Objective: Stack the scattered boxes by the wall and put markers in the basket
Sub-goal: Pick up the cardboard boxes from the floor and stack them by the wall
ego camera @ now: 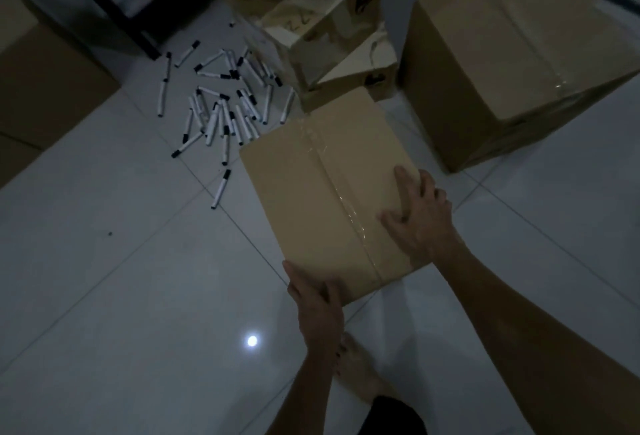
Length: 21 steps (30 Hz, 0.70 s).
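I have the taped box [329, 192] on the floor tiles in front of me, my left hand [317, 299] gripping its near corner and my right hand [420, 216] spread flat on top, while markers [221, 105] lie scattered beyond, no basket visible, nothing stacked yet.

We see a white tiled floor [121, 296] carrying scattered white markers with black caps [221, 105], a large sealed cardboard box [512, 53] at the right, an opened, crumpled box [329, 43] beside the markers, another box [41, 81] at the left edge, and a dark shelf frame [138, 29].
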### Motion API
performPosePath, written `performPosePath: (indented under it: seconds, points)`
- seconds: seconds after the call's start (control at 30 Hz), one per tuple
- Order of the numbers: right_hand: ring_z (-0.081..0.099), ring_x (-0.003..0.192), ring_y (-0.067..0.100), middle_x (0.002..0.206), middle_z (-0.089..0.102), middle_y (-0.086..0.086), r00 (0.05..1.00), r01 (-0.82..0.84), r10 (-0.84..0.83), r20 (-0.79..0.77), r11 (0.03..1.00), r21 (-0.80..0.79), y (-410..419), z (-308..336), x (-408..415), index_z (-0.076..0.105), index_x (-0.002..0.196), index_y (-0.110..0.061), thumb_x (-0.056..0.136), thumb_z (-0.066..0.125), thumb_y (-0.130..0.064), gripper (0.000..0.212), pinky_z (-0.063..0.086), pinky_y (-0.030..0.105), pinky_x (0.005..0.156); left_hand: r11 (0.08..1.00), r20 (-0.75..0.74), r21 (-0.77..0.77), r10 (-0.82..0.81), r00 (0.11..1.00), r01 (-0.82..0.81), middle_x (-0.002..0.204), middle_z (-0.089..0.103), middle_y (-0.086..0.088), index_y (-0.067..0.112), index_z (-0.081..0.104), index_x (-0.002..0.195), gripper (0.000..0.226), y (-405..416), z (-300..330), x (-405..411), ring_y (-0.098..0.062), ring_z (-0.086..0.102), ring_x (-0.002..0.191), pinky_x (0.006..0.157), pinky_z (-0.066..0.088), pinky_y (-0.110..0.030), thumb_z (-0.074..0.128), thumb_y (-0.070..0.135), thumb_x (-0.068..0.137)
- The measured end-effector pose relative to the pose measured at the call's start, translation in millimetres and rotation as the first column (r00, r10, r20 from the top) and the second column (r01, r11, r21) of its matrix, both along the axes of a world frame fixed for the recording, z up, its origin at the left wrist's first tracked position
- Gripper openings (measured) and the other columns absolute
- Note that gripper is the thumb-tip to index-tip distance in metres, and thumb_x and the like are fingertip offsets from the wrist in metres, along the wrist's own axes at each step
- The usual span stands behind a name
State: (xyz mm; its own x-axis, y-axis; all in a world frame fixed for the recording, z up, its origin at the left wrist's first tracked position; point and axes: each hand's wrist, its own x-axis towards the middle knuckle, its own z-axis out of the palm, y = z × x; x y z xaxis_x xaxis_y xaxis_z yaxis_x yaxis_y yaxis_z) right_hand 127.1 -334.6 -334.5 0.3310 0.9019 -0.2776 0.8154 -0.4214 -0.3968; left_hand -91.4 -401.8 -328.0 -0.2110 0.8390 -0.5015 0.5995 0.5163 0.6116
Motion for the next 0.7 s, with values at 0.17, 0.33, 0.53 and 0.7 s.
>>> performPosePath:
  seconds: [0.17, 0.33, 0.53, 0.7]
  points:
    - [0.034, 0.129, 0.045, 0.157, 0.015, 0.012, 0.999, -0.024, 0.024, -0.031, 1.000, 0.010, 3.3, -6.4, 11.1, 0.008, 0.154, -0.038, 0.083, 0.055, -0.067, 0.090, 0.033, 0.056, 0.105, 0.999, -0.001, 0.016, 0.043, 0.999, -0.043, 0.162, 0.019, 0.003, 0.031, -0.007, 0.156, 0.099, 16.3, -6.5, -1.4, -0.033, 0.047, 0.131, 0.103, 0.040, -0.045, 0.065, 0.036, 0.088]
    - [0.045, 0.120, 0.040, 0.149, 0.029, 0.011, 0.999, -0.052, 0.052, 0.016, 0.997, 0.054, -0.3, -9.9, 21.4, 0.010, 0.153, -0.037, 0.073, 0.049, -0.085, 0.102, 0.042, 0.051, 0.096, 0.992, 0.015, 0.118, 0.053, 0.998, -0.054, 0.162, 0.017, 0.005, 0.031, -0.002, 0.156, 0.099, 68.4, -11.4, -6.7, -0.026, 0.034, 0.142, 0.111, 0.032, -0.047, 0.066, 0.048, 0.087]
    - [0.053, 0.118, 0.035, 0.145, 0.033, 0.003, 0.992, -0.038, 0.048, -0.114, 0.996, 0.085, 16.3, -24.5, 40.5, -0.001, 0.151, -0.050, 0.062, 0.048, -0.095, 0.111, 0.048, 0.051, 0.088, 0.971, -0.021, 0.224, 0.088, 0.996, -0.081, 0.162, 0.017, 0.009, 0.034, -0.001, 0.155, 0.097, 90.2, -25.3, -0.3, -0.021, 0.030, 0.145, 0.113, 0.029, -0.045, 0.061, 0.059, 0.085]
    - [0.053, 0.121, 0.030, 0.147, 0.029, -0.006, 0.979, -0.115, 0.134, -0.157, 0.986, 0.125, 32.1, -34.0, 41.5, -0.002, 0.151, -0.053, 0.064, 0.052, -0.092, 0.109, 0.046, 0.051, 0.090, 0.952, -0.072, 0.286, 0.129, 0.989, -0.103, 0.161, 0.020, 0.008, 0.036, -0.001, 0.154, 0.093, 80.3, -33.8, -0.5, -0.024, 0.037, 0.141, 0.111, 0.033, -0.048, 0.058, 0.061, 0.087]
